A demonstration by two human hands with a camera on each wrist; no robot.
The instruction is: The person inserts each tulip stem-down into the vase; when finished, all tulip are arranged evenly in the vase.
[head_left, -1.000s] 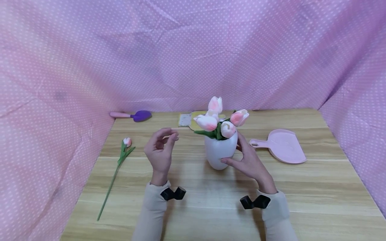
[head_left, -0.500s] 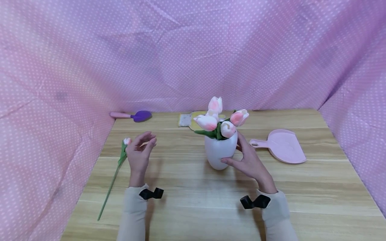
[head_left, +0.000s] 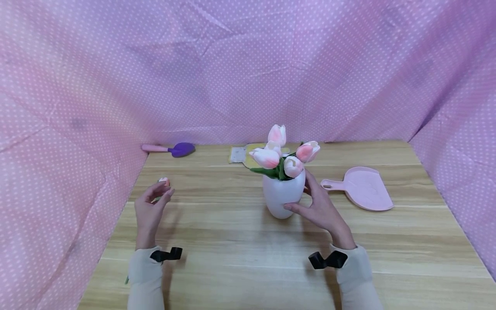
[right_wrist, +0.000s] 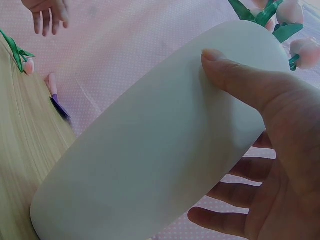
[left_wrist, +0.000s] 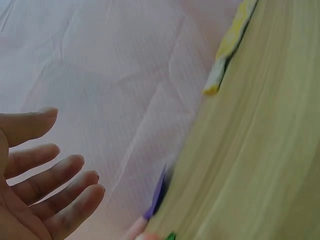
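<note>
My right hand (head_left: pixel 321 209) holds a white vase (head_left: pixel 280 196), thumb across its near side and fingers behind it. Several pink-and-white tulips (head_left: pixel 293 166) with green leaves stand in the vase, which is upright on the table. On the left, my left hand (head_left: pixel 149 212) hovers over a single tulip (right_wrist: pixel 29 66) lying on the wood, covering most of its stem and leaves in the head view. Thumb and loosely bent fingers (left_wrist: pixel 70 172) of that hand are apart, with nothing between them in the left wrist view.
A purple trowel (head_left: pixel 182 149) with a pink handle lies at the back left edge. Behind the vase is a flat yellow-and-white item (head_left: pixel 237 155). A pink dustpan (head_left: pixel 368 189) lies right of the vase. Pink dotted cloth (head_left: pixel 217 77) hangs around the table (head_left: pixel 232 267).
My left hand has moved left from near the vase to above the single tulip, now hiding most of it. My right hand and the vase have stayed still.
</note>
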